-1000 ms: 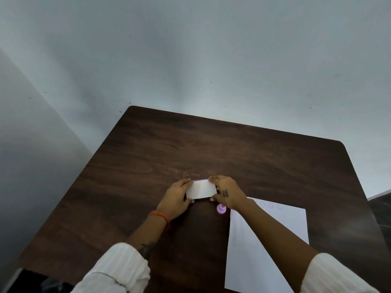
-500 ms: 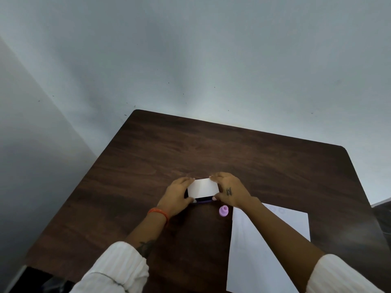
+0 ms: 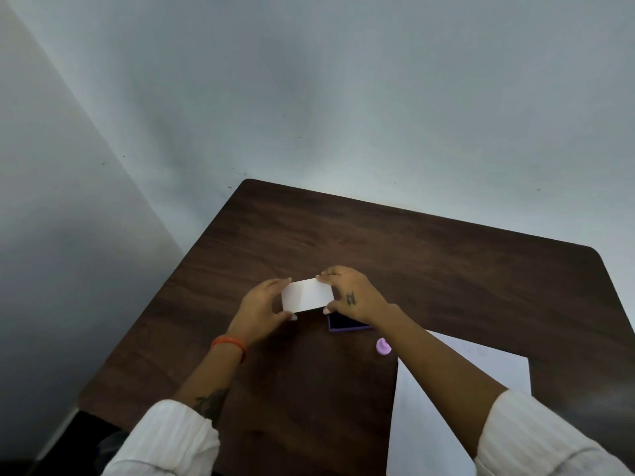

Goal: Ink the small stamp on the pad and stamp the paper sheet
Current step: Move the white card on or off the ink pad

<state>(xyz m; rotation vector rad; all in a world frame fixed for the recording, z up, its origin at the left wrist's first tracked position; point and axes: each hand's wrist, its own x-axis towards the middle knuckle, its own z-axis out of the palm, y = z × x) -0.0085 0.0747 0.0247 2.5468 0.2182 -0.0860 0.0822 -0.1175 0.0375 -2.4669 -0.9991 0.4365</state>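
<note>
Far half of the counter (image 3: pixel 395 235) is bare, open to reach from any side. Near-left counter is bare too, apart from the left forearm crossing it. Centre is crowded: left hand (image 3: pixel 261 310) and right hand (image 3: pixel 354 297) grip the white lid (image 3: pixel 307 294) from both ends. Open ink pad (image 3: pixel 345 322) sits partly under the right hand. Small stamp (image 3: pixel 383 345) stands between pad and paper sheet (image 3: pixel 433 420); right forearm overhangs the sheet's left part.

One white lid (image 3: pixel 307 295), one ink pad (image 3: pixel 345 323), one stamp (image 3: pixel 383 346), one paper sheet (image 3: pixel 433 424), two hands.
</note>
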